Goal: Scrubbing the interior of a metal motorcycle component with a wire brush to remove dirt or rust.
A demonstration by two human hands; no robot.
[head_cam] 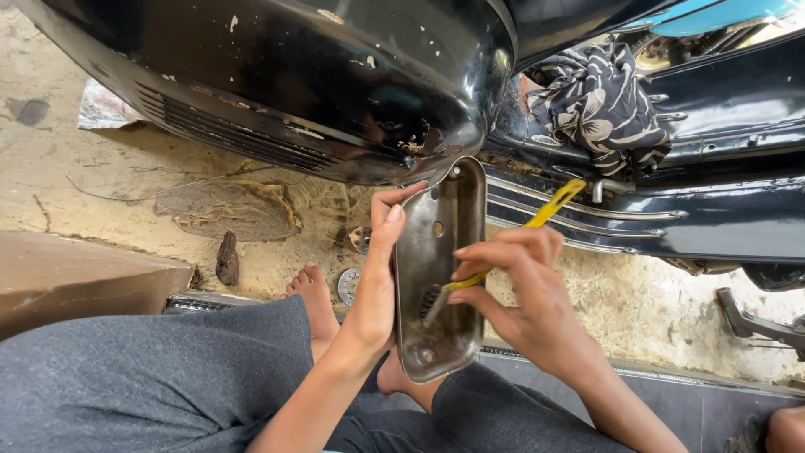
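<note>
Head view shows a grimy metal cover (436, 277) held between the two hands, its long axis running from 12 down to 6 o'clock. Left hand (377, 268) lies at its 9 o'clock edge, fingers wrapped round the rim and gripping it. Right hand (520, 285), at 3 o'clock, is closed on a yellow-handled brush (511, 243), whose head touches the cover's inner face.

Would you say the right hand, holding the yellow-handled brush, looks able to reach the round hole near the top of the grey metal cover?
Probably yes. The right hand works the yellow-handled brush inside the grey metal cover; the round hole lies just above, uncovered, while the left hand grips only the left edge.
</note>
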